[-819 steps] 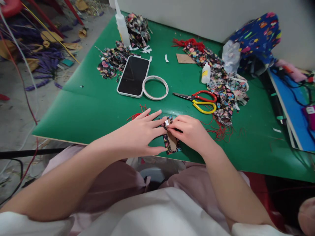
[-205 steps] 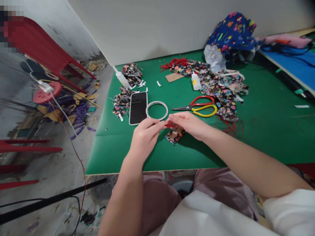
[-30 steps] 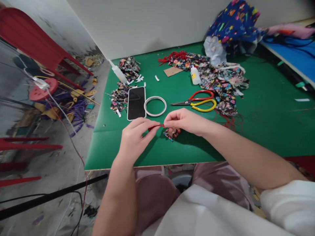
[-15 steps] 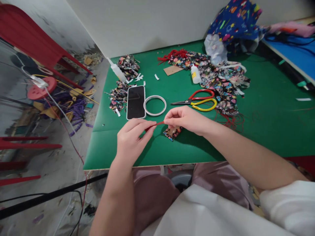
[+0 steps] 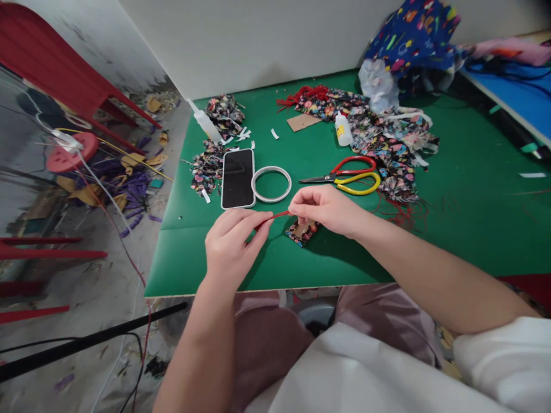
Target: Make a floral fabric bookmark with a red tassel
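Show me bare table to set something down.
Front left corner of the green table, bordered by the left hand and the phone: bare but for a speck. Also the stretch between the floral cloth and the blue board, bar a white strip and red threads. Crowded: behind the phone, around the scissors.

Small craft workshop, indicated by a green-topped worktable (image 5: 465,241), strewn with black floral fabric scraps (image 5: 390,146), red-and-yellow-handled metal scissors (image 5: 333,178), a translucent white plastic squeeze bottle (image 5: 343,132); grey floor (image 5: 99,295) littered with purple and tan pieces (image 5: 138,198)
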